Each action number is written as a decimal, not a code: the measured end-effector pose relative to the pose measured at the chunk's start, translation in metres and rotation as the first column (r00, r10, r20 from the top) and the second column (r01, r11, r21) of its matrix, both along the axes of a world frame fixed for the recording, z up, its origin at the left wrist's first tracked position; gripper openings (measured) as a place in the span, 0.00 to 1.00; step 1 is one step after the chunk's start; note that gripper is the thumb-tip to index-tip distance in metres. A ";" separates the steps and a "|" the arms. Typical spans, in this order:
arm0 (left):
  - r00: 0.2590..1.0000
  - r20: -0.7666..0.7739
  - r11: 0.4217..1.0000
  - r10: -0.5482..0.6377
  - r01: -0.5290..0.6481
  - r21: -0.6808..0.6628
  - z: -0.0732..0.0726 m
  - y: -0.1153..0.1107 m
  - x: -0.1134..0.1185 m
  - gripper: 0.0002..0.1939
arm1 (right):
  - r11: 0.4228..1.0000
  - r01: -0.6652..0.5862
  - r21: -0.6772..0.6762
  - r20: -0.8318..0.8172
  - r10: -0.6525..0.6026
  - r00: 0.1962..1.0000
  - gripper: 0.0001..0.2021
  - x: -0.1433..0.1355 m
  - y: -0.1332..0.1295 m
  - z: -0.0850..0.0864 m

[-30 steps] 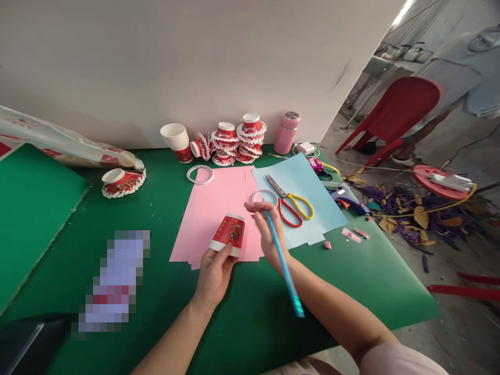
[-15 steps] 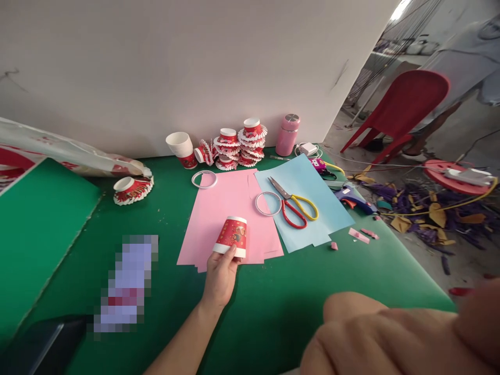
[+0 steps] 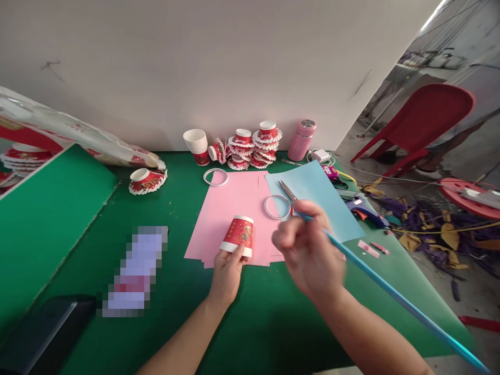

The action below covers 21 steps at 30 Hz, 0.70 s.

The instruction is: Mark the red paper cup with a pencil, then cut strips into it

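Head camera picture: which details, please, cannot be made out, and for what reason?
Scissors, head view: handles mostly hidden behind the right hand.
Red cup, head view: near end partly covered by the left hand.
Pixelated item, head view: details masked by blocks.
Dark object, head view: cut off by the bottom edge.

Single view; head-worn camera looks forward and steeply down over green table (image 3: 265, 317); left hand (image 3: 228, 273) and right hand (image 3: 312, 250) sit close, right nearer lens; wall (image 3: 214, 67) stands ahead; floor (image 3: 472, 294) shows off right.
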<state>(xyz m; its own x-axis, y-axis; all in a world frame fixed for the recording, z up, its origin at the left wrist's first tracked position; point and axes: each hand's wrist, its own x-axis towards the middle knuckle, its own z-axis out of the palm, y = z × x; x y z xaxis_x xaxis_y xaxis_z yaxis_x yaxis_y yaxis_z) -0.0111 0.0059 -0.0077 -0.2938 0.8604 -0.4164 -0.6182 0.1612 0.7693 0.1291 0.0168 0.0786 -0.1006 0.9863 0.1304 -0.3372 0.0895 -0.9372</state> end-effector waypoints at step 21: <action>0.992 0.055 0.992 -0.112 0.108 0.072 -0.002 0.000 -0.002 0.16 | 0.995 -0.082 -0.050 0.332 0.094 0.939 0.15 -0.042 0.040 -0.080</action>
<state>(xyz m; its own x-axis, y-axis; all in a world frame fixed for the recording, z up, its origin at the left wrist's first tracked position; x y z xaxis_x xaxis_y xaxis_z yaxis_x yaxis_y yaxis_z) -0.0131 0.0059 -0.0101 -0.1720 0.9133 -0.3692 -0.6444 0.1791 0.7434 0.0874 0.0563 -0.0010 -0.2187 0.9750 0.0399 -0.0101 0.0386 -0.9992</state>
